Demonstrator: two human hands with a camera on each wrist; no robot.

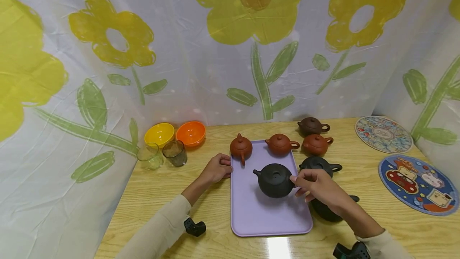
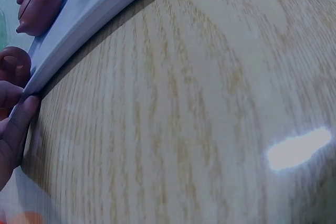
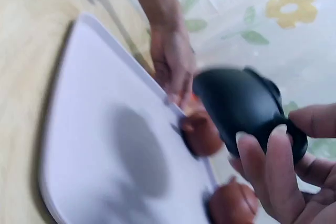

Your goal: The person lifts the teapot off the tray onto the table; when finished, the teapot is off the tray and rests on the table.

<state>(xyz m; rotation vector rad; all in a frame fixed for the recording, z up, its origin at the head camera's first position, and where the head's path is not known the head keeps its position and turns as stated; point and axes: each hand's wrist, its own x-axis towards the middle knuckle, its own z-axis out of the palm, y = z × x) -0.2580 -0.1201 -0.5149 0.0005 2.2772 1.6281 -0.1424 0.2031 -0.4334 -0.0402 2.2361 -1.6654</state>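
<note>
While the right hand (image 1: 318, 189) has its fingers pinched on the handle end of the black teapot (image 1: 274, 180), the pot looks to be hanging just above the middle of the lilac tray (image 1: 258, 215) rather than sitting on it, going by the shadow under it in the right wrist view. The left hand (image 1: 215, 169) rests against the tray's left edge, fingertips touching the rim, fingers fairly straight and not wrapped round anything. Honestly the sketchy bit is that grip: holding a round clay pot by the handle alone means it could swing or tip, and I'd guess the lid (image 1: 276, 176) slides off if it tilts. There's also a brown teapot (image 1: 241, 148) sitting right on the tray's far left corner and another brown one (image 1: 282, 144) at the far edge, so drifting that way could knock them. A second black teapot (image 1: 320, 165) sits just beside the tray under the right wrist, easy to bump with the forearm.
</note>
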